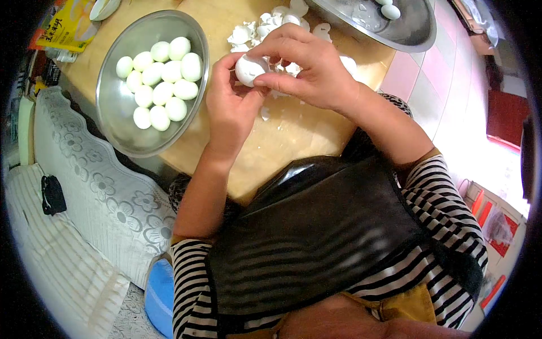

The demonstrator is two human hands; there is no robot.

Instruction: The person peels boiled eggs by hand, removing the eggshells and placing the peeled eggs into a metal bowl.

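Observation:
Between my two hands is a white egg [250, 70] with a cracked patch in its shell. My left hand [232, 107] wraps its fingers and thumb round the egg from the left and below. On the other side, the thumb and fingertips of my right hand [313, 68] press on the shell. Just left of my left hand stands a steel bowl [121, 127] holding several smooth peeled eggs [163, 93]. Broken eggshells [241, 35] lie heaped behind my hands, with small shell bits scattered on the wooden table [282, 144].
A second metal basin [415, 37] at the table's back right holds a few whole eggs [390, 11]. At the back left are a yellow packet [69, 27] and part of a white bowl [105, 8]. A sofa with a patterned cover [107, 181] stands left of the table.

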